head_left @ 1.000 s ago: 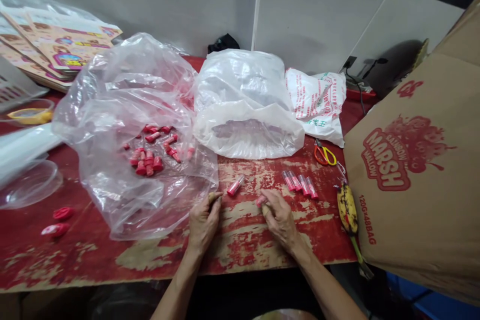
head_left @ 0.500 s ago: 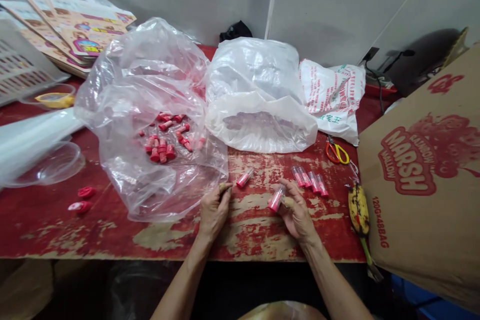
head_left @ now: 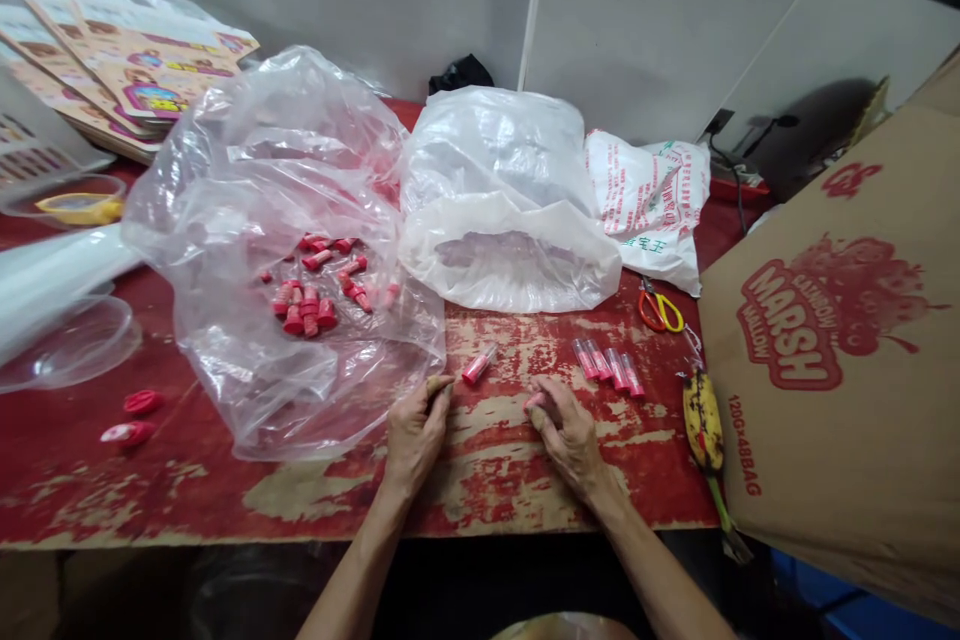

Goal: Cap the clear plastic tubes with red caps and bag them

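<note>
My right hand (head_left: 564, 428) is closed on a pink tube (head_left: 535, 401), with only a bit of pink showing at the fingertips. My left hand (head_left: 415, 435) rests by the edge of a clear plastic bag (head_left: 300, 410), its fingers curled; anything inside them is hidden. Between and beyond the hands lies a single pink tube with a clear cap (head_left: 478, 365). Several more capped tubes (head_left: 607, 367) lie side by side to the right of my right hand. Inside the clear bag is a heap of pink tubes (head_left: 310, 310) without clear caps.
A white plastic bag (head_left: 510, 285) and a printed white sack (head_left: 651, 205) stand at the back. Scissors (head_left: 661, 309), a banana (head_left: 703, 420) and a cardboard box (head_left: 840, 360) are on the right. Clear round containers (head_left: 75, 345) and two pink pieces (head_left: 127, 433) lie left.
My right hand has turned over and moved slightly left, so the capped tube in it is now mostly hidden. The left hand stays curled. The camera view has shifted a little.
</note>
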